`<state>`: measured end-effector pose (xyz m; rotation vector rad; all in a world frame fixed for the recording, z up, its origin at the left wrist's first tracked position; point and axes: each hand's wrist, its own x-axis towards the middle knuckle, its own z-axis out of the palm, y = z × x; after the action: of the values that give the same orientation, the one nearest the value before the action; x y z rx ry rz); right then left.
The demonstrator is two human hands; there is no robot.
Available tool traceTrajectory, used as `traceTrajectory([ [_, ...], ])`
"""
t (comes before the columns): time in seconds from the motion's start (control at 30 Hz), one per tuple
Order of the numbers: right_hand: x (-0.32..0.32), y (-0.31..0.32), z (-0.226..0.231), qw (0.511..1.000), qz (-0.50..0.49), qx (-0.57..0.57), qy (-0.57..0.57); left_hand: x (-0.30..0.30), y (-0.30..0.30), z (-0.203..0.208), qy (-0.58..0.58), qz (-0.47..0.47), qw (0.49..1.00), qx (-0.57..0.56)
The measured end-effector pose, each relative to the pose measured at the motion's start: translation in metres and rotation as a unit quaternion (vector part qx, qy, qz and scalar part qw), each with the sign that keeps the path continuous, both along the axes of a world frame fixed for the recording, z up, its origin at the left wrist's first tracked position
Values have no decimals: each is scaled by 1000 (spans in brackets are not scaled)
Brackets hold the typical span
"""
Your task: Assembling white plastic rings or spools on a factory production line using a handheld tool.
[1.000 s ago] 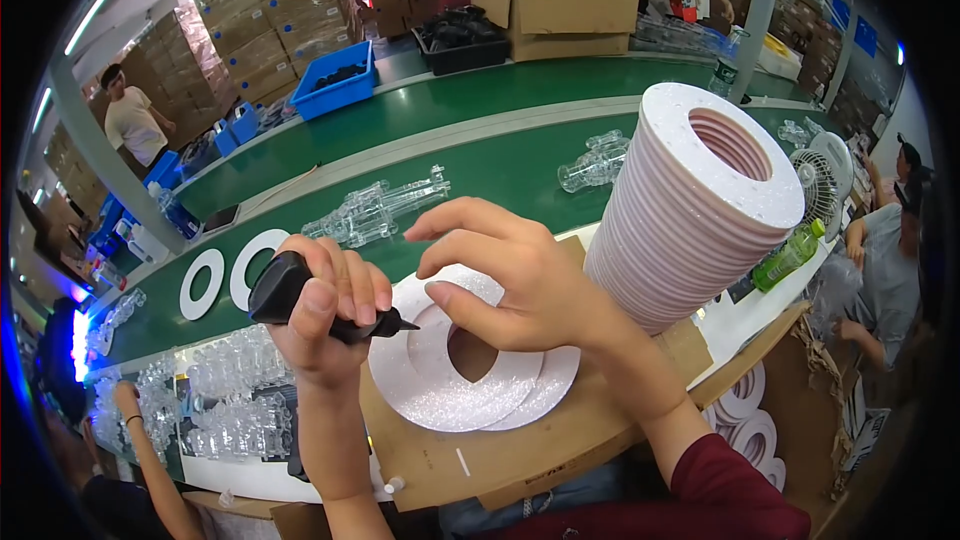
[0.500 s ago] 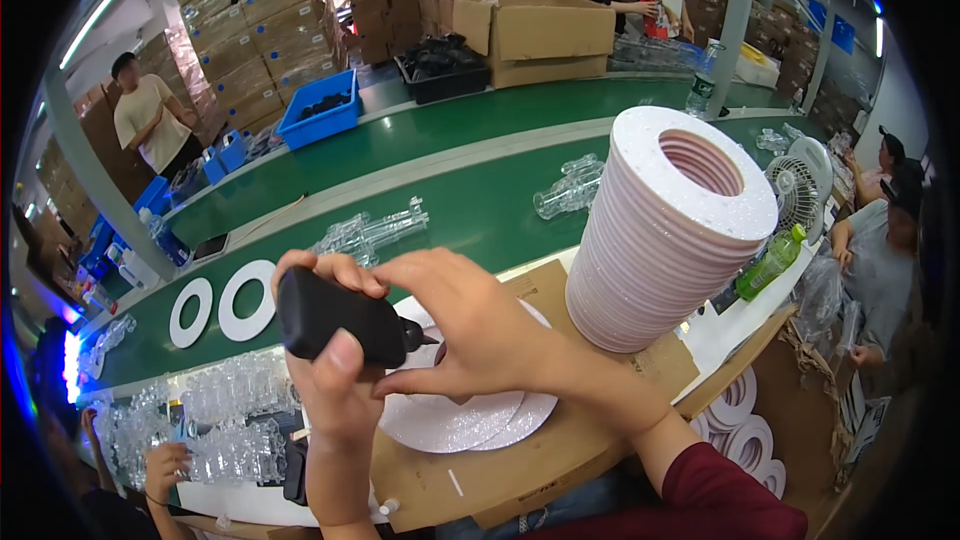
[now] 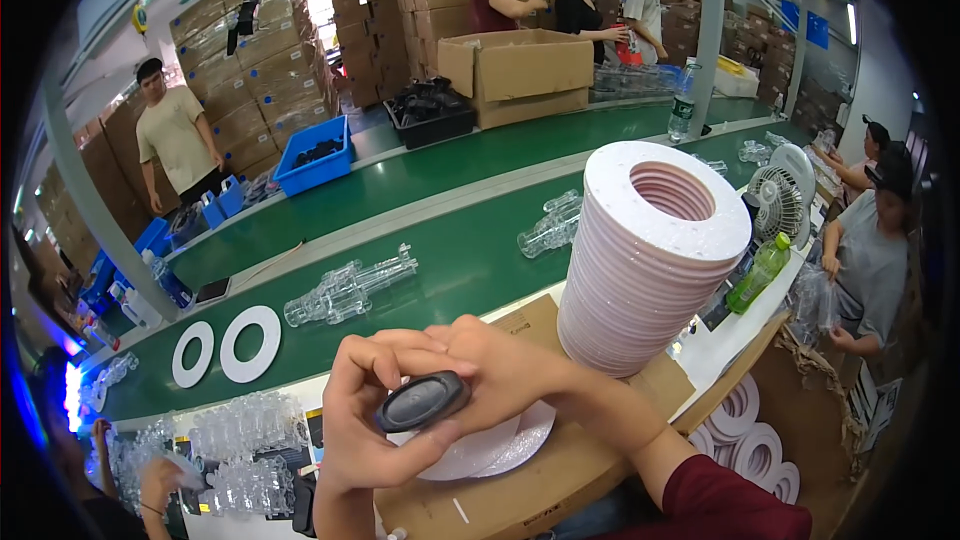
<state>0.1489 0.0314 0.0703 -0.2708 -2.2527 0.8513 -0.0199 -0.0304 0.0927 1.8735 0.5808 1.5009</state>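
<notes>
My left hand [image 3: 365, 430] holds a small black oval device [image 3: 422, 401] end-on toward the camera, above the wooden workboard [image 3: 560, 470]. My right hand [image 3: 510, 370] lies across it, fingers touching the device's top and my left fingers. Under both hands lie flat white foam rings [image 3: 500, 445], partly hidden. A tall stack of white and pink foam rings [image 3: 650, 260] stands just to the right of my hands.
The green conveyor belt [image 3: 450, 260] carries two white rings [image 3: 225, 345] and clear plastic toy guns [image 3: 350, 288]. Clear plastic parts [image 3: 235, 440] pile at lower left. A small fan [image 3: 780, 202] and green bottle [image 3: 760, 272] stand right. Several people work around the cardboard boxes [image 3: 520, 75].
Both hands lifted the black device and turned it from lying sideways to pointing its end at the camera. The view tilted upward, showing more of the far side of the room.
</notes>
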Motion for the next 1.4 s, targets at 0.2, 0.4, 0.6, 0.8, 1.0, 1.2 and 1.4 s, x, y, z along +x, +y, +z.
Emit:
traceTrajectory([
  [0.2, -3, -3, 7, 996, -66, 42, -32, -2, 5, -2, -73, -78, 994, -20],
  [0.4, 15, -25, 31, 954, -197, 216, 63, -6, -10, -4, -247, -68, 966, -17],
  [0.6, 47, -92, 60, 932, -164, 296, 131, -13, -10, -6, -163, -110, 980, 9],
  [0.8, 46, -122, 76, 884, -277, 332, 175, 4, -29, 7, -117, -77, 990, -4],
  [1.0, 57, -131, 74, 921, -241, 282, 120, 6, -29, 6, -77, 2, 997, 6],
  [1.2, 57, -142, 90, 942, -262, 197, 68, 15, -27, 5, -81, 31, 996, 4],
  [1.4, 41, -102, 66, 919, -224, 242, 216, -3, -17, -3, -29, -28, 996, 82],
])
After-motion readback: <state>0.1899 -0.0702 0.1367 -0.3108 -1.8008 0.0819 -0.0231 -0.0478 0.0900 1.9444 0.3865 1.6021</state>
